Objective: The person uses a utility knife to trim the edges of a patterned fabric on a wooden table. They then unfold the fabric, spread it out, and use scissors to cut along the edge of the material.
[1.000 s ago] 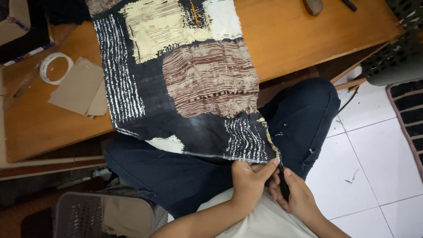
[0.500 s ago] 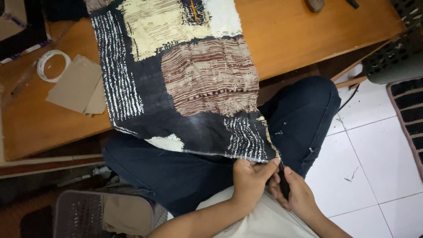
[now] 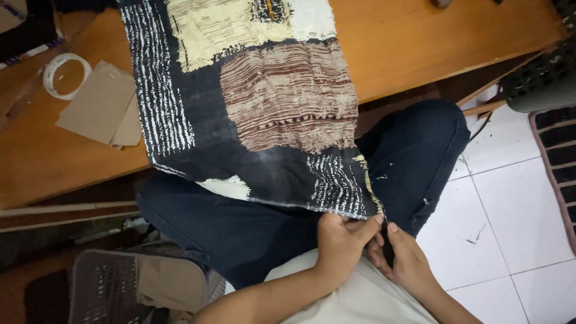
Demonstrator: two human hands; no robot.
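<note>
We see little change over the last second: the patchwork cloth (image 3: 264, 114) hangs as before from the worktop's (image 3: 432, 48) near edge onto the lap. Our left hand (image 3: 342, 243) keeps pinching its lower corner; our right hand (image 3: 405, 261) seems closed on something dark, perhaps a tool. Tape roll (image 3: 65, 75) and cardboard pieces (image 3: 102, 105) lie near the left edge.

No packages, labels, signs, screens.
</note>
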